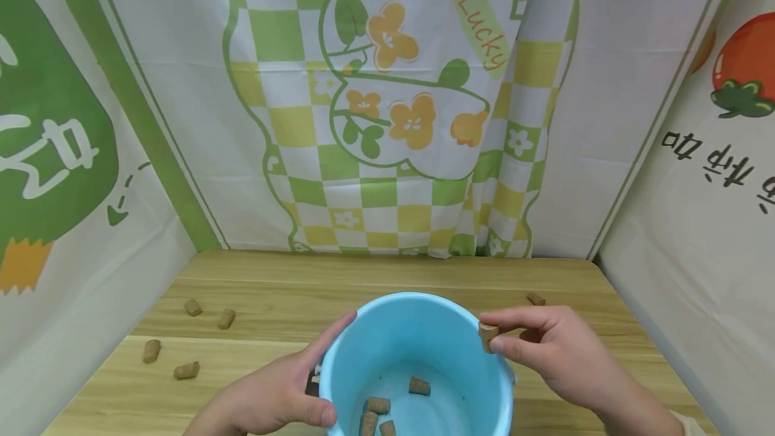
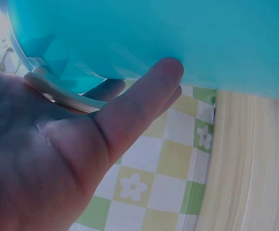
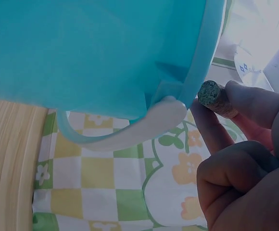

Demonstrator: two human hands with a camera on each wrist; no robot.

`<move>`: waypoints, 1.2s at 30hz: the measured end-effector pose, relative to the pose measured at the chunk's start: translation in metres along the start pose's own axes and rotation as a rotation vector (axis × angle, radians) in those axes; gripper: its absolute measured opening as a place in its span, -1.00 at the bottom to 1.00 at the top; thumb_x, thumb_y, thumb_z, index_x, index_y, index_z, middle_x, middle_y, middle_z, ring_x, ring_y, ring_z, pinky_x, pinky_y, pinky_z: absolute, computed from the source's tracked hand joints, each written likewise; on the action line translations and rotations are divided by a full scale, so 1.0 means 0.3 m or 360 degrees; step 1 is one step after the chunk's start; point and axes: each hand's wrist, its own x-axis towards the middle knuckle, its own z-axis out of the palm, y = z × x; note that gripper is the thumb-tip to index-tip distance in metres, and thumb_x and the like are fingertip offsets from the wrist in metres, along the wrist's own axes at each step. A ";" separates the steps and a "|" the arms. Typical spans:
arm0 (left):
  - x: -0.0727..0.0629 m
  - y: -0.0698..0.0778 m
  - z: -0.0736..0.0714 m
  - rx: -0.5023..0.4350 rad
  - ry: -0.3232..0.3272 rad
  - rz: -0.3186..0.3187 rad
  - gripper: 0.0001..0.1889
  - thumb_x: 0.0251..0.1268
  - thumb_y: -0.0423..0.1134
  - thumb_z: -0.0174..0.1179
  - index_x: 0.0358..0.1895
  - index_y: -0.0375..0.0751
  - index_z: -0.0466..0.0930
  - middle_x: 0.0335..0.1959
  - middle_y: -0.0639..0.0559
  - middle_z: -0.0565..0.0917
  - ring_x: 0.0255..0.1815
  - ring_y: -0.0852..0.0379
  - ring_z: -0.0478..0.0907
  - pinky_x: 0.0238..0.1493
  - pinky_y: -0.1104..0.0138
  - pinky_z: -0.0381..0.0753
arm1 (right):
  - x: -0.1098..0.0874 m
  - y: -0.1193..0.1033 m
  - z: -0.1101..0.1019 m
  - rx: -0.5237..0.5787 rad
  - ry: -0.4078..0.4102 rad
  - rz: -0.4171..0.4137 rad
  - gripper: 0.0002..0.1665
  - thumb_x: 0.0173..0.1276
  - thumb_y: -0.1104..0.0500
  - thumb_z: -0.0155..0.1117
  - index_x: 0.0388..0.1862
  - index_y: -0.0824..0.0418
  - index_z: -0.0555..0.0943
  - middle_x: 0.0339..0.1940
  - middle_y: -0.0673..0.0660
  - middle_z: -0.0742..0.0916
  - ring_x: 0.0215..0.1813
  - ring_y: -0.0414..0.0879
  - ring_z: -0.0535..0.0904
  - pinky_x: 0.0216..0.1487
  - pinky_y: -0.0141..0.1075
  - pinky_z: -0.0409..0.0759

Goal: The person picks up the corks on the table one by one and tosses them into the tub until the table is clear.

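A light blue bucket (image 1: 424,307) stands at the table's front, with several corks (image 1: 420,386) lying on its floor. My left hand (image 1: 281,385) rests against the bucket's left side, thumb at the rim. In the left wrist view its fingers (image 2: 134,108) lie fairly straight along the outer wall, by the pale handle (image 2: 57,91). At the right rim, my right hand (image 1: 560,355) pinches a cork (image 1: 488,337) between thumb and fingers. The right wrist view shows that cork (image 3: 215,98) end-on, just outside the rim, above the white handle (image 3: 149,125).
Several loose corks (image 1: 186,370) lie on the wooden table (image 1: 272,288) left of the bucket. Another cork (image 1: 535,299) lies behind my right hand. A patterned cloth (image 1: 387,207) hangs behind the table, with printed panels on both sides.
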 end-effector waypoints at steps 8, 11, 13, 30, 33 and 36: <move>-0.001 -0.001 -0.002 0.0023 0.0011 0.0041 0.13 0.25 -0.02 0.41 0.62 0.28 -0.35 0.42 -0.31 0.22 0.21 -0.21 0.45 0.09 0.17 0.53 | 0.000 0.003 0.020 -0.0029 -0.0001 -0.0139 -0.67 0.37 0.26 0.37 0.09 0.29 0.71 -0.08 0.04 0.77 -0.29 -0.07 0.71 -0.29 -0.20 0.67; 0.000 0.000 -0.002 0.0017 0.0010 0.0038 0.14 0.25 0.00 0.41 0.62 0.27 -0.35 0.43 -0.31 0.21 0.22 -0.21 0.44 0.10 0.17 0.53 | 0.000 0.004 0.022 -0.0051 0.0017 -0.0145 -0.68 0.36 0.25 0.38 0.08 0.28 0.72 -0.08 0.01 0.77 -0.33 -0.08 0.69 -0.33 -0.21 0.66; 0.000 0.000 -0.001 0.0009 0.0007 0.0035 0.14 0.24 0.01 0.41 0.63 0.26 -0.36 0.43 -0.31 0.20 0.22 -0.22 0.44 0.10 0.17 0.53 | 0.000 0.005 0.024 -0.0048 0.0024 -0.0149 -0.68 0.36 0.26 0.38 0.08 0.27 0.72 -0.09 0.01 0.78 -0.33 -0.08 0.69 -0.34 -0.21 0.66; -0.002 0.001 0.004 -0.0033 -0.0002 0.0001 0.14 0.23 0.10 0.39 0.62 0.28 -0.36 0.44 -0.30 0.19 0.24 -0.21 0.43 0.10 0.17 0.53 | 0.001 -0.018 0.033 -0.0164 0.0314 0.0025 -0.67 0.33 0.11 0.44 0.07 0.06 0.74 0.00 -0.04 0.76 -0.20 -0.07 0.73 -0.17 -0.25 0.65; -0.002 0.001 0.004 -0.0053 -0.0002 -0.0007 0.14 0.23 0.10 0.39 0.62 0.29 -0.36 0.44 -0.30 0.18 0.24 -0.22 0.42 0.10 0.15 0.54 | 0.002 -0.006 0.017 -0.0175 0.0377 0.0021 -0.67 0.35 0.11 0.42 0.09 0.04 0.73 -0.01 -0.06 0.76 -0.16 -0.10 0.72 -0.16 -0.26 0.64; -0.001 0.001 0.004 -0.0064 -0.0002 -0.0023 0.13 0.23 0.11 0.39 0.62 0.31 -0.36 0.44 -0.30 0.18 0.24 -0.22 0.42 0.09 0.15 0.55 | 0.021 0.022 -0.009 -0.0024 0.0475 -0.0005 -0.68 0.40 0.17 0.37 0.12 0.11 0.71 -0.05 -0.02 0.77 -0.46 -0.24 0.58 -0.45 -0.35 0.54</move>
